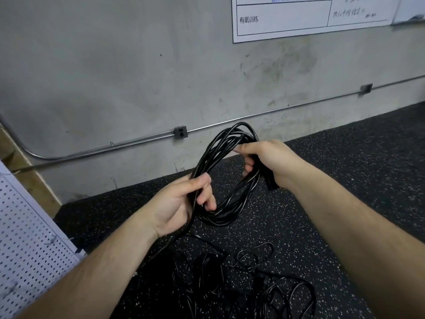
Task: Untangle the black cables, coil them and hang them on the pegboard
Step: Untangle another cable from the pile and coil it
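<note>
A black cable wound into a coil [226,157] of several loops hangs in the air between both hands. My left hand [181,203] grips the coil's left side, and a loose strand runs down from it to the floor. My right hand [269,160] grips the coil's right side, with a black plug end sticking out below its palm. More tangled black cables [248,279] lie on the speckled floor below. The white pegboard [25,240] stands at the left edge.
A grey concrete wall [138,77] stands ahead with a metal conduit and a dark outlet box [181,132]. A white printed chart [282,19] hangs on the wall at the upper right. Black speckled rubber flooring [345,169] covers the ground.
</note>
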